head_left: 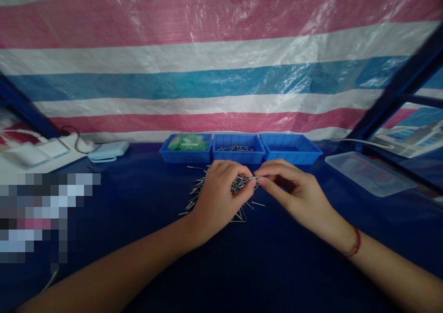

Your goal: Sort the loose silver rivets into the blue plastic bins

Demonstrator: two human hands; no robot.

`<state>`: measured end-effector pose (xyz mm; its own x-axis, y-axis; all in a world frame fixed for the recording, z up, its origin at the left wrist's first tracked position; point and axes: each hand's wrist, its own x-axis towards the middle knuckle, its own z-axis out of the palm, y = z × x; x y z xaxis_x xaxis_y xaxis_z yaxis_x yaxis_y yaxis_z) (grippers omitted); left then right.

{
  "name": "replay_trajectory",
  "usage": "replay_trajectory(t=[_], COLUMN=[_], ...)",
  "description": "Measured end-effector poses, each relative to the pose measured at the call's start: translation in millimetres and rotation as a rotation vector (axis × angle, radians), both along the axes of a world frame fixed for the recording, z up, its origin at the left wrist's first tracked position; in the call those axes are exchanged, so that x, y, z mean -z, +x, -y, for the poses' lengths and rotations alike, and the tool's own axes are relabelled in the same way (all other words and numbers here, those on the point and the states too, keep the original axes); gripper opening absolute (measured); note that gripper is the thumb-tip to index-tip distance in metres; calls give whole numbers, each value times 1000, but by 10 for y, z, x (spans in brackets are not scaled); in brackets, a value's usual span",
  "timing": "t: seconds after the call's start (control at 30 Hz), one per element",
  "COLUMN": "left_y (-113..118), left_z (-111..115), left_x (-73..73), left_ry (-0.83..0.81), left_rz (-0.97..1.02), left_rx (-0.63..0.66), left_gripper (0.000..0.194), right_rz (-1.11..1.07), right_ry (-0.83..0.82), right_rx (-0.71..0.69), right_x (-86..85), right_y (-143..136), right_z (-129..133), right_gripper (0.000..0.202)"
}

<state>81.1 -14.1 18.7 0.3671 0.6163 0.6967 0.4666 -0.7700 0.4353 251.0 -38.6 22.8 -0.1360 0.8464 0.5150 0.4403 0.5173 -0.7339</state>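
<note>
My left hand (221, 188) and my right hand (294, 184) meet above the dark blue table, each closed in a pinch. Between their fingertips lies a slim silver nail-like piece (255, 178), held roughly level, one end in each hand. It is too small to tell whether it has a thread. Under and behind my left hand spreads a loose pile of similar thin metal pieces (195, 191), partly hidden by that hand. One stray piece (258, 204) rests just below the fingertips.
Three blue bins stand in a row behind the pile: the left bin (185, 157) with green plastic packets (188, 141), the middle bin (238, 156) with some metal pieces, and the right bin (294, 158). A clear plastic lid (370, 172) lies right; a light blue case (109, 150) and power strip are left.
</note>
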Motion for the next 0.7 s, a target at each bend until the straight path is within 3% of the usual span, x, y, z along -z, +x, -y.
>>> replay_trajectory(t=[0.3, 0.47, 0.6, 0.7], left_y=[-9, -25, -47, -62], left_z=[45, 24, -28, -41], left_x=[-34, -44, -39, -31], left_ry=[50, -30, -108, -100], left_rz=[-79, -103, -154, -216], left_rx=[-64, -83, -114, -126], left_gripper=[4, 11, 15, 13], right_rz=[34, 107, 268, 417], right_ry=[-37, 14, 192, 319], right_rx=[-77, -84, 60, 236], right_x=[39, 31, -35, -119], right_y=[-18, -10, 30, 34], right_z=[-29, -7, -98, -324], right_gripper=[11, 14, 15, 18])
